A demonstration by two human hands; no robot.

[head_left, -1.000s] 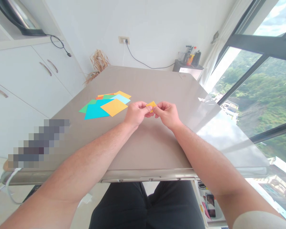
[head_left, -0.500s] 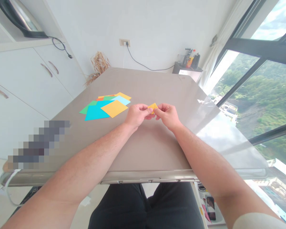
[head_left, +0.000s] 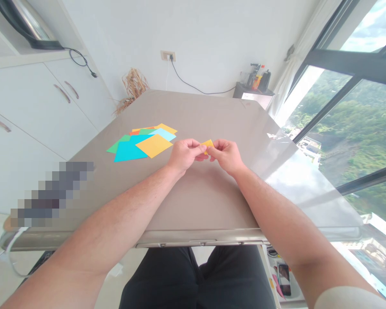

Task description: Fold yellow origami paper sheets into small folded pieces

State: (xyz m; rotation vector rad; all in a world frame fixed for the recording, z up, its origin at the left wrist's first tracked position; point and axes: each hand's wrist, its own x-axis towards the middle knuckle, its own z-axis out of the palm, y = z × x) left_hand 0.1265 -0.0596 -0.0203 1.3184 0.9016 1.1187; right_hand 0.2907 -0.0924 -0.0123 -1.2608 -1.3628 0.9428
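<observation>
A small folded piece of yellow paper (head_left: 208, 144) is held up just above the table between my two hands. My left hand (head_left: 186, 154) pinches its left side between thumb and fingers. On the right side, my right hand (head_left: 225, 155) grips it the same way, its thumb tip close to the left one. Fingers cover most of the paper's lower part, so its exact folds cannot be made out. Left of my hands lies a spread of coloured paper sheets (head_left: 133, 149), in blue, green, orange, light blue and yellow.
The grey-brown table (head_left: 199, 199) reaches toward the wall. A blurred-out object (head_left: 53, 195) lies at its left edge, with a white cable nearby. Dried stalks (head_left: 133, 86) stand beyond the far left corner, a dark cabinet (head_left: 253, 95) with bottles beyond the far right. Windows line the right side.
The yellow paper has shifted slightly between my fingers, and its top edge now looks flatter than the earlier pointed shape. Both hands stay in almost the same place.
</observation>
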